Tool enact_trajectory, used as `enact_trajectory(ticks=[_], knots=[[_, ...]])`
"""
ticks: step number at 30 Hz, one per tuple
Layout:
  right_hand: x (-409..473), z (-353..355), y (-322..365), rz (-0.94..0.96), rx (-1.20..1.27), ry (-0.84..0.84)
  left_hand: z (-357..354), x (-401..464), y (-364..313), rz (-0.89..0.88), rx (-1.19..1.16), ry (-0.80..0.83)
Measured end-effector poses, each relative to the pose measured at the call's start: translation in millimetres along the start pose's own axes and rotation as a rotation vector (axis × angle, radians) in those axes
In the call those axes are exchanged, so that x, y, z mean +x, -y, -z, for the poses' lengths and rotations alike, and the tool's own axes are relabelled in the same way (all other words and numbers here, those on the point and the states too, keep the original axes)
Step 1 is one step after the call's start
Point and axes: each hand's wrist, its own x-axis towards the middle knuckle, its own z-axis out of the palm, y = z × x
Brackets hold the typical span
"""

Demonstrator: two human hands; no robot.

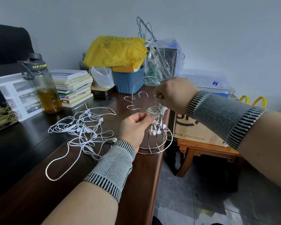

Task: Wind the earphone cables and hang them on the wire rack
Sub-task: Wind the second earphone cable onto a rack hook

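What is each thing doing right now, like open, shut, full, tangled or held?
Wound earphones: coiled, held at the rack.
Loose earphones: tangled on the desk.
Rack: upright.
Bottle: capped, partly full.
Left hand: pinching the coil.
Right hand: pinching a cable.

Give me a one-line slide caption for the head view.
Both hands, left and right, hold a wound earphone coil at the wire rack; tangled earphones wait on the desk.

Premises present as a home office. Evidence: dark wooden desk bearing stacked books at its rear, black chair behind it, courier carton beside it.
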Motion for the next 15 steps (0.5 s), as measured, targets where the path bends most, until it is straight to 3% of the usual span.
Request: enact_trajectory(ticks=[3,15], knots=[[12.9,5.3,8.7,0.058,-0.102,0.16,2.2,0.8,0.0,0.011,0.0,0.02],[44.1,5.7,27.3,-0.008,-0.019,0.518,2.7,0.5,3.0,-0.054,-0.03,0.059]])
